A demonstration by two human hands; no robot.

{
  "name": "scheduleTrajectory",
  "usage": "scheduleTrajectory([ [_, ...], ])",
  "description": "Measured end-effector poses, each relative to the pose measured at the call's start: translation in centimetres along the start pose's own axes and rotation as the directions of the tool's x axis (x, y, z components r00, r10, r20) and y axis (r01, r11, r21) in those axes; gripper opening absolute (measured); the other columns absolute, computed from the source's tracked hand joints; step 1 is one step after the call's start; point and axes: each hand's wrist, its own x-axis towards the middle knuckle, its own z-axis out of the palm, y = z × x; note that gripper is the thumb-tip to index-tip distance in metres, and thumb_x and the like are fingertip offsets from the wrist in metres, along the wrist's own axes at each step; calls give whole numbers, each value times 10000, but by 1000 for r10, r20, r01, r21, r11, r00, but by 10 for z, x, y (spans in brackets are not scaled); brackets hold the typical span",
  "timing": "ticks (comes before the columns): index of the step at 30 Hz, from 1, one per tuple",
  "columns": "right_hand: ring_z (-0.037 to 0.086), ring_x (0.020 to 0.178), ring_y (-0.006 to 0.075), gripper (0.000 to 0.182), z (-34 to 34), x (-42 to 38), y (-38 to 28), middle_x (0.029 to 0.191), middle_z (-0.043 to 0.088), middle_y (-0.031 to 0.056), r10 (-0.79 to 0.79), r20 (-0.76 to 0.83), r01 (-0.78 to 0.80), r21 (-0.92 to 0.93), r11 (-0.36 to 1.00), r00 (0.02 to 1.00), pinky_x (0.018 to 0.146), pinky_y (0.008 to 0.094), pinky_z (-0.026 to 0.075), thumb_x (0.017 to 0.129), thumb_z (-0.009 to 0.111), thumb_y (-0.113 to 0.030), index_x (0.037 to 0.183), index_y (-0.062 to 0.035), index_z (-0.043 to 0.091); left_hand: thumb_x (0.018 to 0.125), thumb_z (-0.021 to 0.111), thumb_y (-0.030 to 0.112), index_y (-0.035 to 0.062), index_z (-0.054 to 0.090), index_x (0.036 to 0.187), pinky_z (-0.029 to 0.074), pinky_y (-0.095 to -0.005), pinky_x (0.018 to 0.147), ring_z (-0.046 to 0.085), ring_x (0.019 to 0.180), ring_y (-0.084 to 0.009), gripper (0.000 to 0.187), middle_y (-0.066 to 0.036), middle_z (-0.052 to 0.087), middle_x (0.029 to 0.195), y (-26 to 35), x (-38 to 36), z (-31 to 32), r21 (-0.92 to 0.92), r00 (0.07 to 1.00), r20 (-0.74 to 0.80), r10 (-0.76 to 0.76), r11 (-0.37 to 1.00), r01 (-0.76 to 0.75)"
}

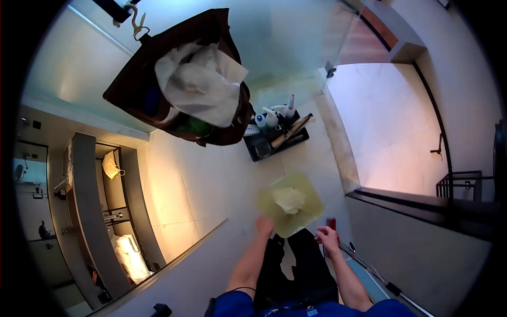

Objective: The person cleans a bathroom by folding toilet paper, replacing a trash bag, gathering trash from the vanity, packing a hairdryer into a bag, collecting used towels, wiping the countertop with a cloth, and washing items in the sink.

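Two bare hands frame a yellow bag (312, 193) in the head view, which sits open near the floor, just ahead of the person's dark trousers (312, 261). The left hand (264, 225) is at the bag's near left edge, its grip closed-looking, but blur leaves me unable to tell whether it pinches the plastic. The right hand (328, 238) is just beside the near right corner, its grip loose, fingers partly bent with nothing visible between them. Holding the hands on either side probably keeps the mouth within reach of both. A brown bag (214, 24) hangs from a hook (138, 21), presumably to stay off the floor, while a black tray (289, 148) likely keeps the bottles (271, 117) upright and together. The yellow bag looks thin, shiny and see-through, squarish at the mouth, with crumpled pale paper (289, 199) inside. Wrinkled white plastic (206, 87) fills the brown bag; smooth, pale tiles (206, 174) lie below.
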Motion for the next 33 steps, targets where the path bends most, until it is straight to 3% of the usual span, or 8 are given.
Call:
scheduleTrajectory([
  [7, 609, 660, 120, 210, -19, 103, -76, 803, 627, 59, -130, -24, 129, -32, 991, 991, 559, 232, 472, 840, 564, -112, 1014, 4, 585, 740, 519, 193, 24, 655, 812, 492, -470, 747, 613, 818, -402, 228, -220, 638, 865, 67, 87, -18, -186, 992, -3, -129, 974, 126],
  [18, 603, 666, 121, 228, 14, 214, 10, 813, 634, 59, 31, -184, -31, 4, 1000, 983, 568, 230, 472, 821, 576, -107, 1025, -6, 586, 753, 543, 249, 29, 646, 799, 493, -463, 700, 619, 805, -369, 247, -187, 644, 839, 38, 199, 6, -145, 1000, 11, -1, 989, 3],
  [20, 596, 659, 128, 227, 21, 228, 8, 784, 619, 52, 48, -123, -39, 75, 996, 991, 563, 229, 472, 822, 581, -114, 1031, -25, 586, 777, 534, 274, 41, 653, 798, 496, -466, 701, 629, 807, -340, 263, -178, 650, 848, 16, 217, 25, 69, 990, 143, 16, 997, -26],
  [21, 582, 632, 129, 223, 21, 231, 15, 754, 608, 51, 44, -69, -42, 41, 998, 997, 541, 229, 459, 829, 578, -112, 1040, -36, 578, 793, 519, 281, 53, 659, 792, 501, -460, 698, 636, 812, -325, 268, -171, 654, 859, 2, 228, 43, 321, 956, 245, 161, 917, -237],
  [28, 549, 591, 133, 133, -12, 158, 7, 714, 568, 52, 6, 73, -1, -68, 998, 997, 513, 258, 455, 737, 572, -7, 869, -12, 574, 759, 534, 172, 17, 657, 777, 516, -466, 684, 634, 782, -365, 199, -222, 637, 804, 26, 145, -41, -79, 993, 80, -84, 993, 90],
  [29, 555, 621, 148, 112, -30, 162, 25, 721, 588, 68, -75, 100, 100, -279, 955, 992, 557, 288, 490, 758, 579, -11, 867, 14, 581, 749, 541, 173, 20, 653, 767, 518, -456, 688, 637, 769, -354, 190, -211, 640, 791, 16, 134, -64, -67, 996, 24, -90, 994, 91],
  [32, 611, 622, 168, 143, -32, 143, -15, 724, 599, 76, 130, 96, -102, -256, 961, 987, 542, 279, 507, 757, 601, -23, 895, 14, 597, 731, 561, 191, 25, 650, 780, 519, -443, 705, 644, 779, -338, 194, -188, 649, 803, -35, 115, -109, -24, 995, -46, -85, 996, 83],
  [33, 580, 550, 150, 205, -43, 164, 11, 720, 607, 94, -43, 210, 127, -405, 906, 977, 481, 265, 478, 768, 601, -73, 944, 32, 602, 749, 532, 206, 36, 659, 776, 516, -435, 695, 641, 799, -331, 215, -183, 652, 837, -60, 104, -116, -81, 981, -102, -164, 984, 156],
])
